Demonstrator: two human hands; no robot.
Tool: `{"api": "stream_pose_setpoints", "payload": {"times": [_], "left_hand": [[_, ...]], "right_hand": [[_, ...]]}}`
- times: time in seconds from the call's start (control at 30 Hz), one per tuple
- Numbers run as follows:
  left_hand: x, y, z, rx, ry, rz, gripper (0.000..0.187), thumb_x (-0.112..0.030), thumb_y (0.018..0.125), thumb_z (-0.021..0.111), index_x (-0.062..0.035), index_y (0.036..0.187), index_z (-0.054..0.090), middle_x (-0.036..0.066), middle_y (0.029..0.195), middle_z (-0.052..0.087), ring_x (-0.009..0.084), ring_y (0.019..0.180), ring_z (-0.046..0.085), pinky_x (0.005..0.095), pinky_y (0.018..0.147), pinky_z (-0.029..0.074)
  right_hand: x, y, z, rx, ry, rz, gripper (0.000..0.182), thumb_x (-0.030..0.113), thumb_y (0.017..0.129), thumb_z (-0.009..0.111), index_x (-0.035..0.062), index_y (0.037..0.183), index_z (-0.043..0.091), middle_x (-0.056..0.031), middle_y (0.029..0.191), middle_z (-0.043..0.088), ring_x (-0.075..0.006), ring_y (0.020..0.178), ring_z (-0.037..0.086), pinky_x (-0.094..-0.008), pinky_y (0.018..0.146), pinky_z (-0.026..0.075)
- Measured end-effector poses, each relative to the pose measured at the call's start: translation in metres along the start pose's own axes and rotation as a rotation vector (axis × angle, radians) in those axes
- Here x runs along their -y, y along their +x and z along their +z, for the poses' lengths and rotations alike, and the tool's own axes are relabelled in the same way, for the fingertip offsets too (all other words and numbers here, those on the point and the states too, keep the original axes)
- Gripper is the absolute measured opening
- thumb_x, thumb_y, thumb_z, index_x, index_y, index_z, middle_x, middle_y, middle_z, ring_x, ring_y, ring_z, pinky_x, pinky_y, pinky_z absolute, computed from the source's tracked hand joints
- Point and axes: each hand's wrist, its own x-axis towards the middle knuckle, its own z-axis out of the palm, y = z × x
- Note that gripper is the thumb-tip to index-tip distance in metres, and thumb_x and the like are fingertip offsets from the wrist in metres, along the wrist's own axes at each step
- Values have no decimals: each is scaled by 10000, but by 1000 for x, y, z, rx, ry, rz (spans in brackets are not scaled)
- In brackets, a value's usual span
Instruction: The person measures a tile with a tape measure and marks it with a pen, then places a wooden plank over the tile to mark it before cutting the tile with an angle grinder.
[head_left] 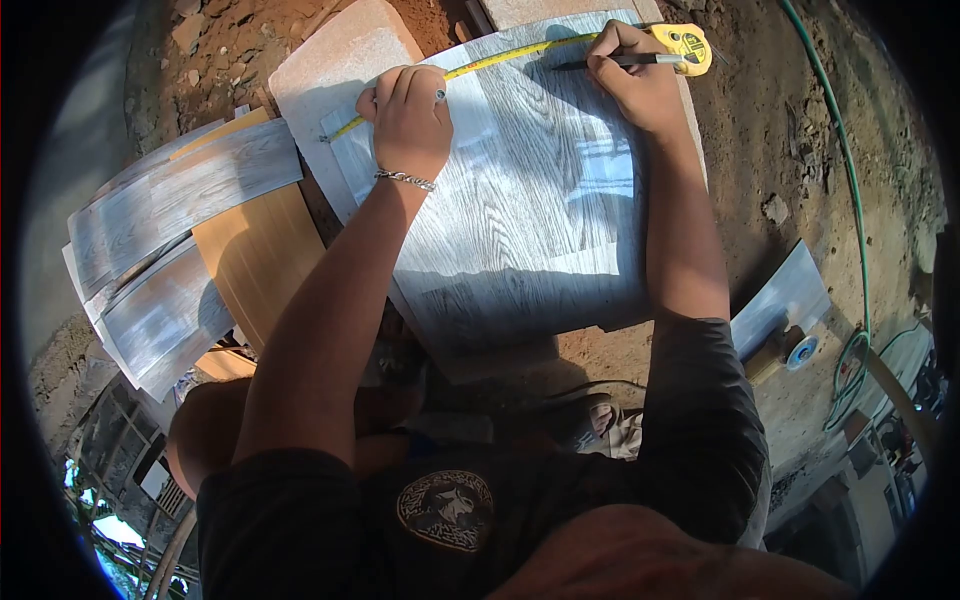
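A grey wood-grain tile (pixel 500 190) lies in front of me on a pale slab. The yellow blade of a tape measure (pixel 690 45) is stretched across the tile's far part, with the case at the far right corner. My left hand (pixel 412 115) is closed over the blade near its left end, pressing it to the tile. A black pen (pixel 572 66) is pinched in my right hand (pixel 640 90), its tip pointing left just below the blade. The right hand also lies against the blade beside the case; whether it grips the tape is hidden.
Stacked grey wood-grain pieces (pixel 190 180) and an orange-brown board (pixel 265 255) lie at the left. To the right are a cut grey piece (pixel 785 300), a tool with a blue disc (pixel 801 350) and a green hose (pixel 850 170) along the dirt ground.
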Motion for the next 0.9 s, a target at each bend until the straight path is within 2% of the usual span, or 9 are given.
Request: {"api": "stream_pose_setpoints", "payload": {"times": [0.13, 0.2, 0.3, 0.53, 0.73, 0.8, 0.83, 0.87, 0.9], "left_hand": [[0, 0, 2, -19, -16, 19, 126, -114, 871, 664, -150, 933, 561, -16, 1129, 644, 235, 1110, 526, 447, 960, 307], [-1, -2, 4, -72, 19, 24, 172, -176, 878, 700, -150, 920, 536, 20, 1173, 577, 279, 1123, 487, 469, 954, 308], [1, -3, 5, -19, 38, 5, 213, -223, 879, 722, -145, 936, 532, 46, 1170, 539, 310, 1120, 464, 484, 946, 308], [-2, -1, 3, -2, 78, -5, 225, -244, 886, 714, -129, 979, 544, 63, 1166, 549, 318, 1120, 465, 492, 952, 306], [-2, -1, 2, 22, 87, -8, 227, -248, 894, 704, -112, 1000, 556, 80, 1198, 551, 325, 1129, 465, 499, 972, 301], [-2, -1, 2, 26, 82, -25, 223, -248, 897, 698, -110, 1001, 557, 86, 1211, 556, 324, 1147, 467, 500, 985, 297], [-3, -1, 3, 24, 82, -22, 223, -248, 897, 698, -110, 1001, 557, 86, 1211, 556, 324, 1147, 467, 500, 985, 297], [-3, -2, 2, 29, 88, -28, 224, -246, 897, 697, -109, 1009, 560, 86, 1212, 563, 322, 1154, 469, 499, 990, 296], [-3, -1, 3, 31, 96, -32, 225, -244, 897, 696, -107, 1017, 564, 86, 1213, 569, 320, 1161, 471, 499, 994, 294]], "right_hand": [[-4, 1, 0, 4, 41, -27, 79, 54, 896, 620, 44, 849, 557, -17, 829, 594, -76, 712, 532, -224, 643, 431], [-3, 1, -2, 52, 84, -44, 78, 52, 889, 614, 46, 844, 551, -16, 830, 583, -75, 708, 521, -225, 632, 424], [0, 0, -2, 50, 123, -17, 90, 54, 879, 616, 46, 830, 540, -11, 810, 567, -73, 689, 506, -228, 619, 416], [3, -2, -6, 81, 141, 51, 153, 61, 886, 606, 60, 779, 497, -5, 769, 538, -66, 626, 484, -225, 538, 386], [8, -4, -3, -20, 44, 103, 246, 131, 932, 612, 73, 734, 478, 3, 672, 489, -65, 560, 445, -231, 477, 357], [4, -2, -6, -66, 197, 137, 321, 200, 952, 655, 76, 712, 481, -3, 630, 466, -91, 521, 430, -239, 487, 359], [-1, 4, -15, 60, 698, 107, 288, 229, 884, 761, 65, 783, 547, -43, 713, 587, -157, 605, 585, -300, 559, 482], [1, -3, -25, 59, 699, 105, 288, 229, 884, 761, 65, 783, 547, -43, 713, 587, -157, 605, 585, -300, 559, 482], [32, -8, -28, 34, 654, 98, 335, 344, 963, 642, 53, 817, 562, -35, 634, 550, -123, 517, 509, -262, 489, 422]]}}
